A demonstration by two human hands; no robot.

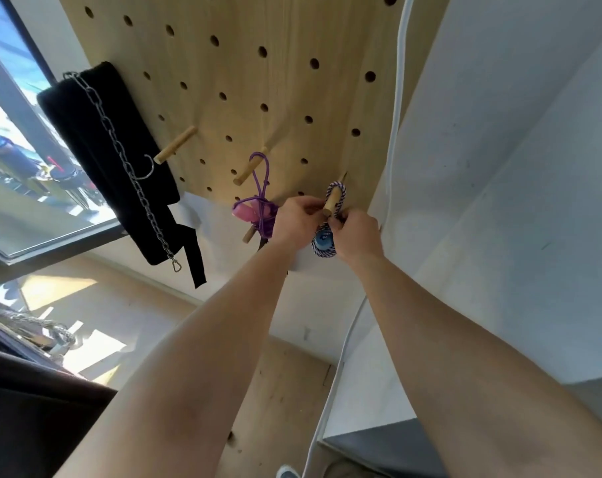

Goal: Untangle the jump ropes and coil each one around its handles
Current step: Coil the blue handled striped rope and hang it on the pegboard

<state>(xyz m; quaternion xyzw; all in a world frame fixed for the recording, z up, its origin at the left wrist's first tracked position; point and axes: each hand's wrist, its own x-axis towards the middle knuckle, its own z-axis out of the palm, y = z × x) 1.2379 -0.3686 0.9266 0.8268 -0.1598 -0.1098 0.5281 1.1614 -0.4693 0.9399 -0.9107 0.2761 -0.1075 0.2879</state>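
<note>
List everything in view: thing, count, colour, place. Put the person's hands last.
pegboard: one, light wood, on the wall
pegs: four, light wood, in the pegboard
purple jump rope: one, purple with pink handles, hanging from a peg left of the hands
striped jump rope: one, blue-white with a blue handle, looped over the right peg
strap: one, black, hanging at the pegboard's left edge
chain: one, silver, across the strap
cable: one, white, down the right wall
window: one, dark frame, far left
shoe: one, pale, bottom edge
left hand: at the striped jump rope's loop, grip hidden
right hand: pinching the striped jump rope below its peg
</note>
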